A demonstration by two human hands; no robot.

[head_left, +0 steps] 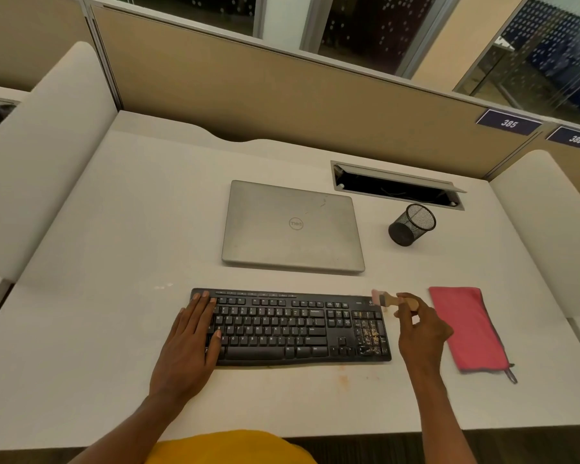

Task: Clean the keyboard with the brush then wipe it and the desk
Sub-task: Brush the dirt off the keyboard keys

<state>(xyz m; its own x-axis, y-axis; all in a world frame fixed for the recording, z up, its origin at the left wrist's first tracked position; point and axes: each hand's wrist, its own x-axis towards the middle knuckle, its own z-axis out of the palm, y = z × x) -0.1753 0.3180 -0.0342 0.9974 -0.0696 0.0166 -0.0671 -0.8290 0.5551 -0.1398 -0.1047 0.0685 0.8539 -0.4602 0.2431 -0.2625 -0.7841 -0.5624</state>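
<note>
Brush (390,299) held over the keyboard's (292,326) far right corner.
The keyboard lies on the desk (114,262), with pale crumbs (370,334) on its number pad. The right hand (419,326) pinches the brush by its wooden handle, the blurred bristles pointing left. The left hand (190,339) rests flat, fingers straight, on the keyboard's left end. A pink cloth (466,326) lies just right of the right hand. Behind the keyboard are a closed laptop (292,226) and a mesh cup (411,226).

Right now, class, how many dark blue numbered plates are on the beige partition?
2: the dark blue plate marked 385 on the beige partition, top right; the plate marked 386 just right of it. More may be out of view.
</note>
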